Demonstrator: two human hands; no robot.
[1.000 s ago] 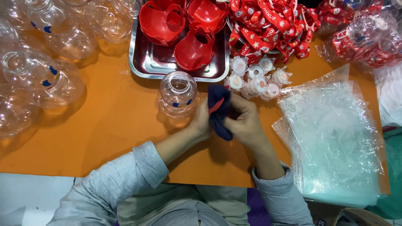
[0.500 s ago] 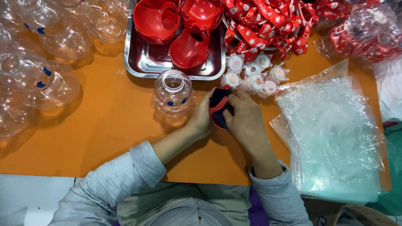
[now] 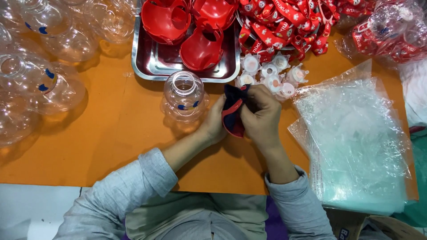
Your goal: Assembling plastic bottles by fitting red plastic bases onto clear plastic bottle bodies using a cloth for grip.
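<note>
Fingers of your right hand (image 3: 262, 113) curl shut around a red part wrapped in dark cloth (image 3: 233, 113), just right of the clear bottle (image 3: 183, 98). Your left hand (image 3: 213, 122) pinches the same part from its left, both wrists angled inward.

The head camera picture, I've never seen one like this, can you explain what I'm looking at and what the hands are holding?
The camera sits on a person's head and looks down, so the arms come in from the bottom edge. The left hand and right hand together grip a dark blue cloth wrapped around a red piece. They work over an orange table. Just left stands an open clear plastic bottle; more clear bottles lie further left. Behind is a metal tray of red parts, small white caps, red straps, and on the right clear plastic bags.
</note>
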